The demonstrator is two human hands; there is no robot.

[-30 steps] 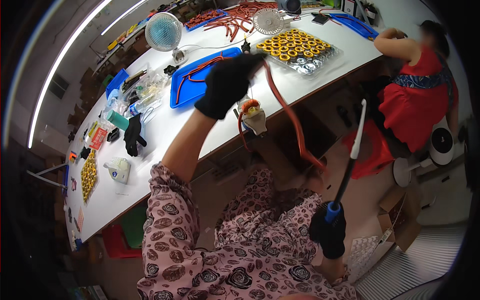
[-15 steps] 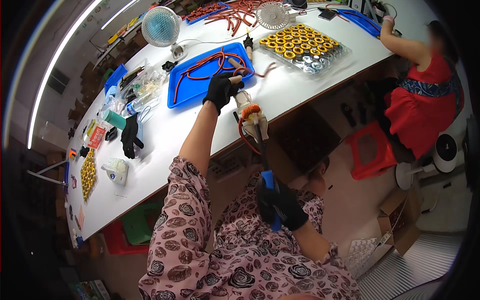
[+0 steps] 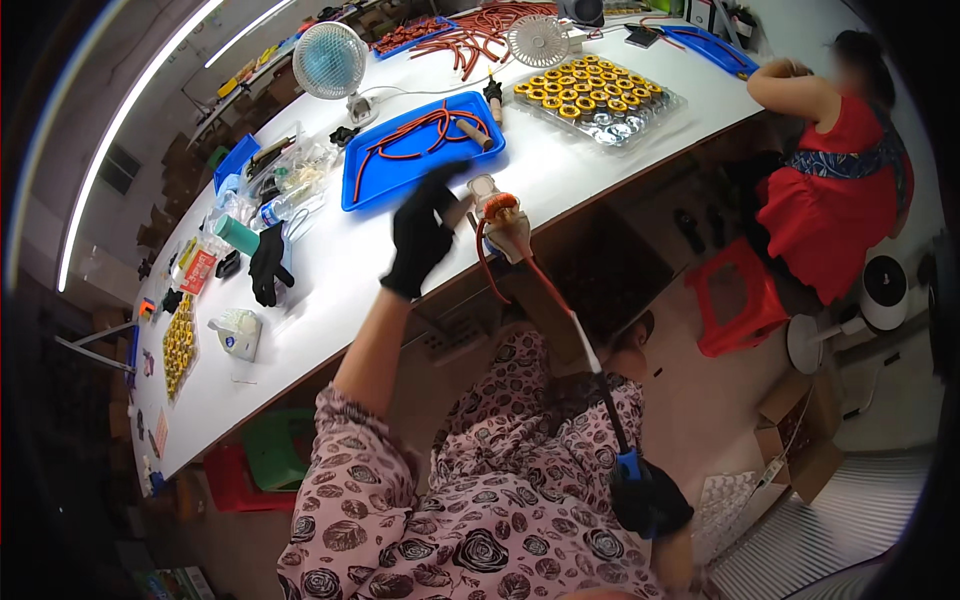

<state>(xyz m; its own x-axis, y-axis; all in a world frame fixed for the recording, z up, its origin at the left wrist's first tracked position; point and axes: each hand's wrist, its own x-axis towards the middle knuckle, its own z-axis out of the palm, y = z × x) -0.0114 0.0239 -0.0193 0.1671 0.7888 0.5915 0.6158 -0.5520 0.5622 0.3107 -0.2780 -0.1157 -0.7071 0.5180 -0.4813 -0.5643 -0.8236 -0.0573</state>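
Observation:
My right hand (image 3: 652, 500), in a black glove, is closed round the blue handle of a long, thin, black-shafted tool (image 3: 612, 415). A taut red wire (image 3: 548, 287) runs from the tool's pale far end up to an orange-red wound ring coil (image 3: 500, 206). The coil sits on a whitish holder (image 3: 512, 238) at the table's front edge, and a loose red wire loop hangs at its left side. My left hand (image 3: 425, 235), also black-gloved with the thumb tip bare, hovers just left of the coil. Its thumb and fingers are apart, with nothing visible between them.
A blue tray (image 3: 375, 190) with red wires and a wooden-handled tool lies beyond my left hand. Farther right is a plastic tray of yellow-black rings (image 3: 590, 90). Two fans (image 3: 330, 60) stand behind. A person in red (image 3: 825, 190) sits at right, near a red stool (image 3: 735, 295).
My right hand has pulled the tool down and to the right, drawing a length of red wire from the coil. My left hand has let go of the wire and moved back toward me.

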